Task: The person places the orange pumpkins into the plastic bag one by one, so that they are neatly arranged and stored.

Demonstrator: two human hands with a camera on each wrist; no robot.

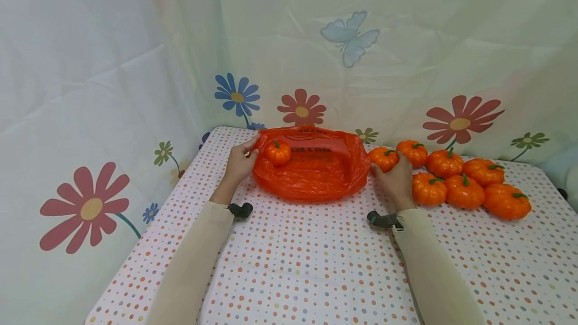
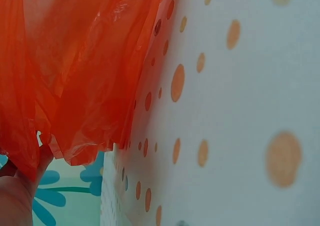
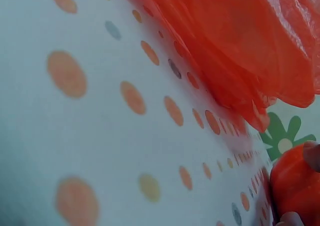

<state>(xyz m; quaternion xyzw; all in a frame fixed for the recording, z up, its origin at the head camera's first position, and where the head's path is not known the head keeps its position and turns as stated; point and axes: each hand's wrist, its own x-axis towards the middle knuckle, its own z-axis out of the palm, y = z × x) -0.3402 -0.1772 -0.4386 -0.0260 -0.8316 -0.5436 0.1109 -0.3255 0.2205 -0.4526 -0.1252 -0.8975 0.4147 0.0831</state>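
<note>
A thin red plastic bag [image 1: 311, 184] with dark printed lettering lies spread on the table, its mouth held wide. My left hand [image 1: 240, 162] pinches the bag's left edge; in the left wrist view its fingers [image 2: 44, 158] press into the gathered plastic. One small orange pumpkin [image 1: 277, 153] with a green stem sits in the bag near that hand. To the right of the bag, my right hand [image 1: 395, 182] grips another pumpkin [image 1: 383, 158], just beside the bag's right edge. The right wrist view shows this pumpkin [image 3: 295, 186] between fingertips, partly cut off by the frame.
Several more orange pumpkins [image 1: 465, 191] stand clustered right of my right hand, one pumpkin [image 1: 412, 153] right behind it. A white cloth with coloured dots covers the table [image 1: 302, 265]. Printed fabric with flowers and a butterfly [image 1: 350, 38] hangs behind and at the left.
</note>
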